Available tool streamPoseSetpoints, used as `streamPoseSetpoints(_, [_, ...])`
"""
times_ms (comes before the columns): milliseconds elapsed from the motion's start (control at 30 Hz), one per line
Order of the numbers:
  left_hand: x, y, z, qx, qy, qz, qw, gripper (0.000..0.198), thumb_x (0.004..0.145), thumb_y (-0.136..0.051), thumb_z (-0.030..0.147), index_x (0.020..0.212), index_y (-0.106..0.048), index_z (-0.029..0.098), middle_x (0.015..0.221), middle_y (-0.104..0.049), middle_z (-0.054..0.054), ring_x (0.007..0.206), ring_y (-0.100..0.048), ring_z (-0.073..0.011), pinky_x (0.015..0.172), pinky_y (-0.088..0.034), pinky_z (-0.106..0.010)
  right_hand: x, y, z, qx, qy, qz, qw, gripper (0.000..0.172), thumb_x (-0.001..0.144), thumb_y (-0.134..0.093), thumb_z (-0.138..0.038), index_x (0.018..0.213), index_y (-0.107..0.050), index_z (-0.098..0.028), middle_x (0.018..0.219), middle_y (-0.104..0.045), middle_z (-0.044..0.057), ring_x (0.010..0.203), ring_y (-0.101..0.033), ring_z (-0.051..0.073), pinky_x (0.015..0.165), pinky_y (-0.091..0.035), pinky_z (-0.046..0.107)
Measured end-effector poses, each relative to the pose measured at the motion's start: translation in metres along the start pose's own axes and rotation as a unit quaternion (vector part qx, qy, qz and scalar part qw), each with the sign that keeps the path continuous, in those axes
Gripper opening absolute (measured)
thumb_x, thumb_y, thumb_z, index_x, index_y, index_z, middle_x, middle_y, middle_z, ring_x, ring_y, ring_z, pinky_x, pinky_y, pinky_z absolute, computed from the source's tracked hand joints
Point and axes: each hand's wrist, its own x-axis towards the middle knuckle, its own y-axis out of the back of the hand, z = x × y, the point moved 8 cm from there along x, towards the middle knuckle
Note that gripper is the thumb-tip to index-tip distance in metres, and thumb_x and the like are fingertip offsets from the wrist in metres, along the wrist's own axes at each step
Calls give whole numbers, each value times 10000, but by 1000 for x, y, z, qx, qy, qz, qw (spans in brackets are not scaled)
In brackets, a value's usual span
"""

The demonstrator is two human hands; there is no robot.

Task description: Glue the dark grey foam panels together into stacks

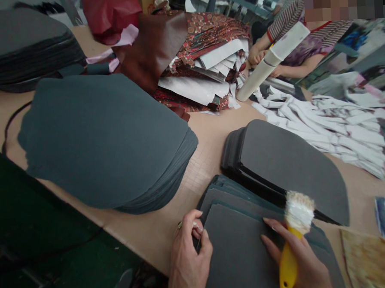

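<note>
In the head view, my right hand (303, 258) holds a glue brush by its yellow handle (287, 261). White paste coats its bristles (299, 209), which point away from me. The fingertips of this hand lie on a stack of dark grey sheets (236, 249) with rounded corners. At the left edge of that stack, my left hand (189, 247) is curled, thumb and fingers closed about the sheet's edge; the exact grip is partly hidden. Just behind stands another stack of grey rounded pieces (286, 160).
A large blue-grey stack (104, 135) lies left, a darker stack (26, 45) behind it. Patterned scraps (218, 26), a white tube (260, 76) and white strips (326, 119) lie farther back. A person's arms (298, 67) are across the table. A stained board (376, 259) is at right.
</note>
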Motion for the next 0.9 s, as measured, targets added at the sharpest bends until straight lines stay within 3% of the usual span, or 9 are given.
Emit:
streamPoseSetpoints(233, [1,-3,-2,-11,13,-8,1000,215,752,-453,182,940,-554,209,663,-608,17,591,-604,-134,580,-506,-238,-3,2,-1,35,-44,20,998,347,784,-607,-358,1098,-574,-214,1015,-666,50,895,-647,209,757,-539,326])
streamPoseSetpoints(400, [2,-4,-4,14,-9,-24,1000,195,769,-443,158,916,-560,209,670,-615,13,584,-607,-130,566,-514,-231,-1,2,-2,25,-15,12,999,316,783,-615,-331,1076,-577,-220,1005,-671,46,883,-654,205,723,-551,307])
streamPoseSetpoints(467, [2,-1,3,47,-52,-25,997,208,788,-426,137,924,-566,210,711,-632,-1,633,-624,-139,580,-523,-240,0,1,-3,23,-7,7,1000,304,792,-606,-313,1081,-569,-228,1023,-668,46,902,-651,209,722,-554,313])
streamPoseSetpoints(600, [-10,10,37,167,-213,65,961,293,837,-410,115,1076,-557,200,1053,-642,-86,960,-617,-200,766,-523,-326,1,5,-8,17,-3,26,1000,284,802,-594,-302,1075,-568,-227,1010,-669,47,895,-651,204,717,-553,309])
streamPoseSetpoints(667, [-27,-3,59,194,-339,61,919,346,850,-401,101,1158,-528,194,1161,-617,-79,1091,-558,-196,876,-480,-332,1,6,-10,21,-9,25,999,323,805,-594,-288,1117,-548,-223,1028,-661,53,923,-641,206,740,-549,312])
streamPoseSetpoints(767, [-50,-39,70,215,-468,-21,857,352,869,-416,156,1211,-500,167,1228,-597,-45,1183,-494,-180,977,-416,-322,1,8,-15,30,-10,27,999,368,806,-595,-262,1162,-523,-205,1040,-656,67,945,-631,207,753,-544,307])
streamPoseSetpoints(833, [-53,-59,61,258,-461,-73,846,389,874,-446,253,1244,-475,141,1304,-538,-59,1223,-459,-196,985,-415,-332,2,10,-16,36,-10,34,999,355,809,-591,-253,1156,-529,-203,1029,-660,68,937,-631,206,749,-543,306])
streamPoseSetpoints(900, [-49,-66,50,305,-421,-90,849,482,858,-470,340,1280,-441,108,1358,-474,-98,1253,-426,-228,970,-434,-345,4,11,-16,44,-22,36,998,335,814,-585,-257,1142,-540,-209,1021,-663,63,932,-631,204,755,-541,310])
